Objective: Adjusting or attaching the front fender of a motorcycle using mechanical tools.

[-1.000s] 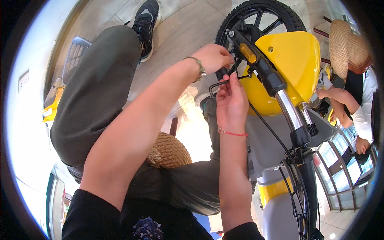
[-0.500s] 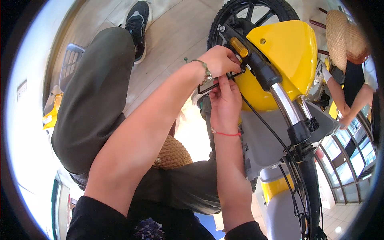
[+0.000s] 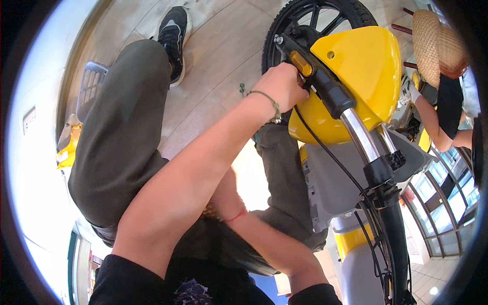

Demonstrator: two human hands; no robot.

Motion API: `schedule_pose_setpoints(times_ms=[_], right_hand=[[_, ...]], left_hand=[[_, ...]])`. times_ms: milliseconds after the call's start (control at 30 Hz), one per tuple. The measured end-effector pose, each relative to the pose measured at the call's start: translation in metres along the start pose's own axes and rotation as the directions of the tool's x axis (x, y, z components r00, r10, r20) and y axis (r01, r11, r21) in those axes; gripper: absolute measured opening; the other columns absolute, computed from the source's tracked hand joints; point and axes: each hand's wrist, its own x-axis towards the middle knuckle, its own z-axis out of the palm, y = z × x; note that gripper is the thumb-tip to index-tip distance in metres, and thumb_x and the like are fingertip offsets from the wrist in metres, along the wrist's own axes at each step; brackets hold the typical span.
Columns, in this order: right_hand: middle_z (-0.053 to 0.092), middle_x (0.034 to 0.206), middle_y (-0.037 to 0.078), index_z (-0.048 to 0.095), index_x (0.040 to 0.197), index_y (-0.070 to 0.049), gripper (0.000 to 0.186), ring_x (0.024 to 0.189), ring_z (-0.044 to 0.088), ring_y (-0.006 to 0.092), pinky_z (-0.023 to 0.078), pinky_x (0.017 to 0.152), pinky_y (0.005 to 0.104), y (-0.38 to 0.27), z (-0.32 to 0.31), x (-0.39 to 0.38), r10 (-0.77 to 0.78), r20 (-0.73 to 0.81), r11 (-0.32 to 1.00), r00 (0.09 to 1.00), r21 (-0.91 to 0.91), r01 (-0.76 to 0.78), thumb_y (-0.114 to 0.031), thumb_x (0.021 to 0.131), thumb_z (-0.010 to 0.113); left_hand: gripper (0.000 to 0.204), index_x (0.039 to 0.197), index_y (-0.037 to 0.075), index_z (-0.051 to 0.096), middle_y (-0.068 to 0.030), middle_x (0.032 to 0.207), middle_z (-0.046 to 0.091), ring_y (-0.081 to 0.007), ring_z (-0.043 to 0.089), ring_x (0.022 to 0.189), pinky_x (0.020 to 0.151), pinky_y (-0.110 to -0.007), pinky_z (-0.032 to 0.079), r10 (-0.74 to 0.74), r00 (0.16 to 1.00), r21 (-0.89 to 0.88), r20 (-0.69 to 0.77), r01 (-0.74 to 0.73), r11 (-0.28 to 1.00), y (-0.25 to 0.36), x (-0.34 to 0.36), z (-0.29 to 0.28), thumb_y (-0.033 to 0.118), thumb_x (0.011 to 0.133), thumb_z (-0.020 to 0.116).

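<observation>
My left hand (image 3: 282, 87) is at the side of the black fork leg (image 3: 330, 91), just below the orange reflector (image 3: 301, 63). Its fingers are curled closed against the fork, and whatever they pinch is hidden behind them. Beside these fingers is the yellow front fender (image 3: 358, 71), with a thin black cable (image 3: 325, 142) running down past it. My right hand (image 3: 226, 193) is low, near my lap, partly behind my left forearm. Its fingers cannot be seen, nor whether it holds anything.
The spoked front wheel (image 3: 325, 15) is at the top, and a grey panel (image 3: 338, 178) lies below the fender. Chrome fork tube (image 3: 360, 133) and cables run down the right side. Another person's arm (image 3: 432, 122) and a woven stool (image 3: 426, 48) are at the far right.
My right hand has left the fork and drawn back down and left toward my lap. The black bent rod between my hands is out of sight. My left hand stays at the fork.
</observation>
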Motion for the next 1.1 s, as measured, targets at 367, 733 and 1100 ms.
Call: schedule_pose_setpoints(times_ms=[367,733,1100], right_hand=[[0.059,0.104,0.015,0.056,0.102,0.002,0.031,0.099,0.056,0.0250,0.045,0.081,0.0355,-0.010,0.013,-0.027,-0.130,0.213,0.991,0.968,0.042,0.124,-0.013,0.077,0.067],[0.063,0.087,0.016,0.056,0.099,0.005,0.018,0.078,0.061,0.0211,0.047,0.070,0.0324,-0.023,0.015,-0.029,0.071,0.237,0.977,0.969,0.179,-0.115,-0.006,0.085,0.056],[0.062,0.072,0.006,0.057,0.094,0.003,0.021,0.063,0.056,0.0103,0.044,0.059,0.0252,-0.021,0.022,-0.011,0.155,0.266,0.981,0.951,0.073,-0.180,-0.016,0.088,0.060]], left_hand=[[0.031,0.090,-0.006,0.057,-0.0187,0.083,0.064,-0.0317,0.063,0.082,0.072,-0.037,0.048,0.066,0.992,0.057,-0.111,-0.059,0.997,-0.002,-0.009,0.013,0.018,0.073,0.067],[0.020,0.094,0.002,0.051,-0.0017,0.084,0.056,-0.0087,0.053,0.071,0.064,-0.024,0.043,0.234,0.972,-0.334,0.034,-0.210,0.919,-0.043,0.004,0.009,0.001,0.076,0.060],[0.017,0.096,0.005,0.049,-0.0026,0.077,0.057,-0.0077,0.044,0.063,0.056,-0.022,0.037,0.191,0.963,-0.534,0.191,-0.061,0.843,-0.033,-0.050,-0.054,0.008,0.080,0.049]])
